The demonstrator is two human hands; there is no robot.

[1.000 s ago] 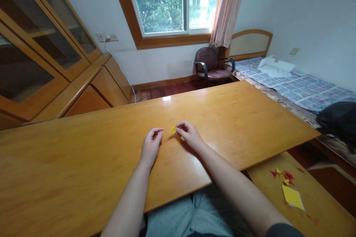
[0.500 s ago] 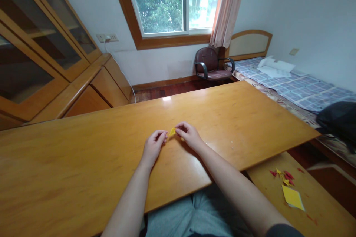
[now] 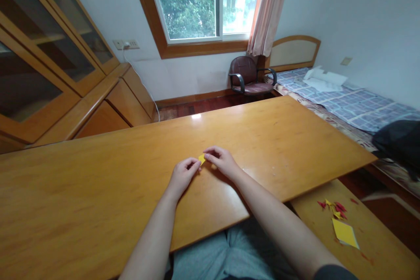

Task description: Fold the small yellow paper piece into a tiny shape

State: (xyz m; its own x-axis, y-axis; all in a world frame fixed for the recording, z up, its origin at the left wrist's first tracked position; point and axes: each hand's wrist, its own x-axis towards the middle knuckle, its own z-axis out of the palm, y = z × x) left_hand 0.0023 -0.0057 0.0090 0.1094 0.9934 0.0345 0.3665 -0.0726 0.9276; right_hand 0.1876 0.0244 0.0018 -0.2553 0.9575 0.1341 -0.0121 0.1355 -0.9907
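Observation:
A small piece of folded yellow paper [image 3: 201,159] is held between my two hands, just above the wooden table [image 3: 124,175]. The thumb and fingers of my left hand [image 3: 186,172] pinch its left edge. On the other side, my right hand [image 3: 220,159] pinches its right edge. Fingertips cover part of the paper, so its exact folds cannot be made out.
A lower wooden surface [image 3: 315,223] at the right bears several small red and yellow folded paper pieces [image 3: 337,210] and a stack of yellow paper squares [image 3: 345,233]. Beyond the table stand a maroon armchair [image 3: 244,72], a bed [image 3: 354,96] and a glass-doored cabinet [image 3: 82,109].
My left hand has moved slightly right and now grips the yellow paper, which lay apart from its fingertips before. The paper has turned and shows a broader face.

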